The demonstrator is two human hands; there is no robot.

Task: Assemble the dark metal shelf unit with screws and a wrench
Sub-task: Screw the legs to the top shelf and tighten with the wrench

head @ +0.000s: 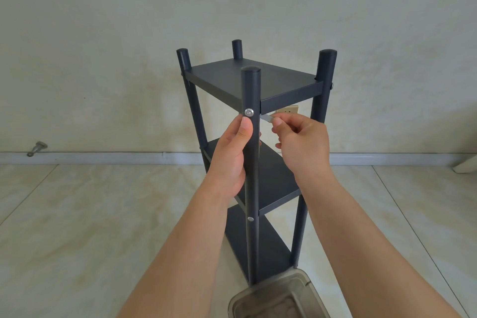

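1. Nearest to me, at the bottom edge of the view, a clear plastic container (278, 297) sits on the tiled floor (77, 227), just beside the foot of the shelf unit (254, 80). Its contents cannot be made out.
2. The shelf unit stands upright on the floor with three dark shelves between four round posts. The near post (251, 162) runs vertically straight in front of me.
3. My left hand (229, 157) is closed around the near post below the top shelf, thumb up the post face, thumb tip touching the lower rim of the top screw (248, 112).
4. My right hand (300, 142) sits just right of the post, thumb and forefinger pinched on a small flat wrench (268, 118); the other fingers are curled in.
5. Governing relation: the screw head faces me on the post, up and to the left of the wrench tip. The wrench lies roughly level, pointing left at the post, not yet on the screw. The right hand is the working hand; the left is nearer the screw but only steadies.
6. Judgement: the wrench tip must rise and swing round to the screw's front face to engage.
7. A lower screw (250, 219) shows on the same post at the middle shelf.
8. Beyond, a wall socket (290, 110) shows under the top shelf, against the wall (232, 8).
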